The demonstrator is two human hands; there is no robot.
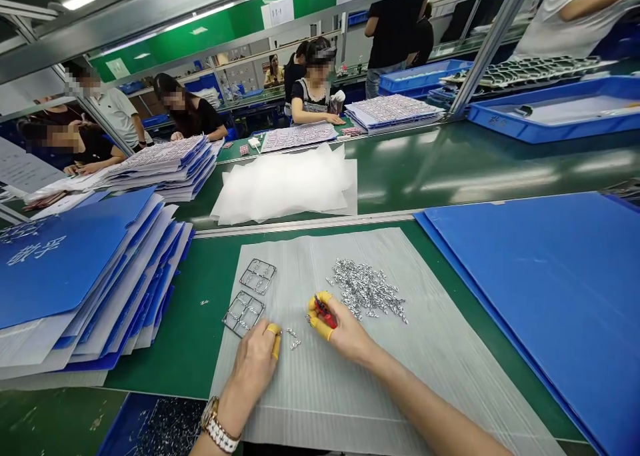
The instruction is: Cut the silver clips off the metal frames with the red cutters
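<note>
Your right hand [345, 333], fingers closed on red-handled nippers [325, 313], beside loose silver metal parts [367, 289]; left hand [253, 369] grip unclear. Careless sweep could scatter parts off grey plastic sheet [320, 403].

The head-worn camera faces forward and down, close over the left hand [250, 376], right hand [347, 329] and green counter [170, 336].

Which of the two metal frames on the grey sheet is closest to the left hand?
The lower metal frame, the one nearer the bottom of the view, is closest to the left hand. The upper metal frame lies just beyond it, farther from the hand.
</note>
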